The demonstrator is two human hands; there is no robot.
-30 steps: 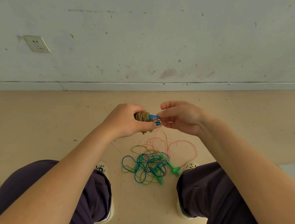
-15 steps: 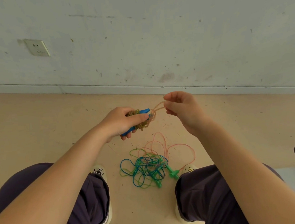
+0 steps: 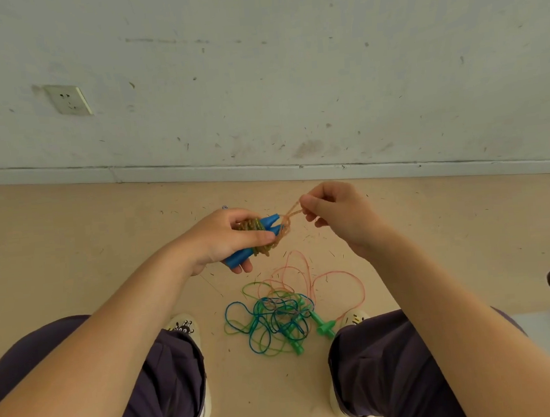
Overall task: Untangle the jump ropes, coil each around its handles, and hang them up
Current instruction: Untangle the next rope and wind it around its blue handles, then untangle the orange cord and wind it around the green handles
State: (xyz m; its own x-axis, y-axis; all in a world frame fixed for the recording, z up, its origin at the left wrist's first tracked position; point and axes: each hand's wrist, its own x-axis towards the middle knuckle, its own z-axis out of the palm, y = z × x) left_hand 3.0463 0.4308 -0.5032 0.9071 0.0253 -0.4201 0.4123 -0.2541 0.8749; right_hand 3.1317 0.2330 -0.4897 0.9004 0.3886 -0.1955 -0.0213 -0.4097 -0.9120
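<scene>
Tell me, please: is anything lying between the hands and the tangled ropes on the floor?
Nothing visible does. The tangled ropes lie on bare floor between the shoes, below both hands. But the left hand holds the blue handles, and the right hand pinches the orange rope end.

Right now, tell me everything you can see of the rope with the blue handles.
The rope with the blue handles is a speckled yellowish cord, mostly coiled around two blue plastic-looking handles held side by side. The left hand grips the bundle above the floor; the right hand pinches a short loose loop drawn from its tip.
</scene>
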